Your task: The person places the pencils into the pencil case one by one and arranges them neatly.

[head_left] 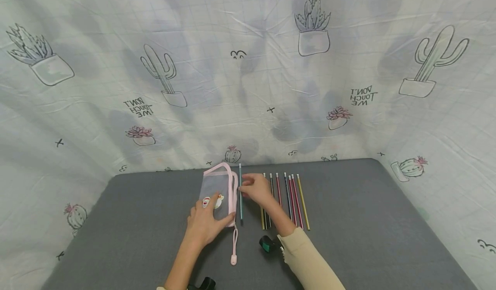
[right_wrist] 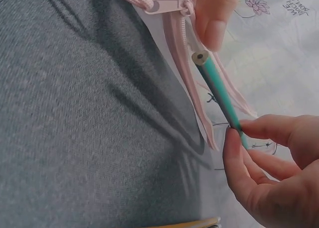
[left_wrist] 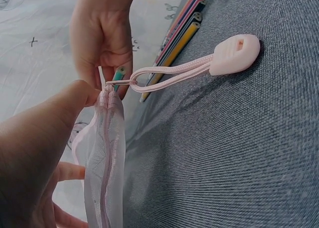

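A mesh pencil pouch (head_left: 212, 182) with pink edging and cartoon stickers is in the middle of the head view. My left hand (head_left: 204, 223) grips it, thumb at the zipper edge and fingers spread over the mesh. Near that thumb, the zipper pull (right_wrist: 167, 6) carries a pink cord with a plastic tab (left_wrist: 237, 54). Just right of the pouch, my right hand (head_left: 257, 189) pinches a teal pencil (right_wrist: 219, 88) between thumb and fingers. The pencil's unsharpened end lies close to the zipper in the right wrist view. The two zipper strips stand apart there.
Several pencils, among them a yellow pencil (head_left: 303, 202) and a red pencil (head_left: 278, 189), lie in a row right of the pouch, partly under my right forearm. A grey cloth (head_left: 368, 221) covers the table. Behind it hangs a cactus-print curtain (head_left: 267, 87).
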A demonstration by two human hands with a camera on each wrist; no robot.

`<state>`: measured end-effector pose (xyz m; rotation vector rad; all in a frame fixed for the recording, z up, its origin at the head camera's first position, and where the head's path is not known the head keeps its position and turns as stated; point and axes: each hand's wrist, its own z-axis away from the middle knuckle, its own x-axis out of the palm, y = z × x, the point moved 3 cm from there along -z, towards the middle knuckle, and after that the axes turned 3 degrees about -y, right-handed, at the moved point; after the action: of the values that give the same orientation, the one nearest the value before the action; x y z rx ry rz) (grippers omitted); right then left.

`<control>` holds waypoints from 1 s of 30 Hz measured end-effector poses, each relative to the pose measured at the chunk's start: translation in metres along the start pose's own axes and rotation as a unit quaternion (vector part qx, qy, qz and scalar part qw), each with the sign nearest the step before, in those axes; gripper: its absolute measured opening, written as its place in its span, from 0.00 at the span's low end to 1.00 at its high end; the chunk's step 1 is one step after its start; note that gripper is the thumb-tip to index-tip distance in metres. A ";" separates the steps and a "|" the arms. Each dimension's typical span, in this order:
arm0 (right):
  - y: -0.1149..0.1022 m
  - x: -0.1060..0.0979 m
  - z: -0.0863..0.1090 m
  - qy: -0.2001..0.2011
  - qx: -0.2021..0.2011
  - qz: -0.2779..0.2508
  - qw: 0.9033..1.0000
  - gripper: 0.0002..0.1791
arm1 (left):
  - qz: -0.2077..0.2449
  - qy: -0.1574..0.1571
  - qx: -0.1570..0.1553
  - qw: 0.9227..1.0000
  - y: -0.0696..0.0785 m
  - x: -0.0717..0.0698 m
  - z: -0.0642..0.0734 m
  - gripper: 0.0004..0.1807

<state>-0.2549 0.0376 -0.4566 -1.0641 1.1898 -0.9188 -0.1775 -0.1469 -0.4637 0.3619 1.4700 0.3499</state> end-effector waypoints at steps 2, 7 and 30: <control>0.000 0.002 -0.002 0.003 -0.002 -0.007 1.000 0.24 | 0.003 -0.001 -0.001 1.000 0.000 0.000 0.000 0.49; 0.001 0.005 -0.004 0.011 -0.008 -0.019 1.000 0.24 | 0.008 -0.002 -0.004 1.000 -0.001 0.000 0.001 0.49; 0.008 0.025 -0.007 0.023 0.009 -0.080 0.997 0.25 | 0.002 0.001 -0.010 1.000 -0.001 0.003 -0.001 0.50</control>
<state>-0.2577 0.0146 -0.4711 -1.1421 1.1438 -1.0801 -0.1782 -0.1469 -0.4669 0.3480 1.4663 0.3680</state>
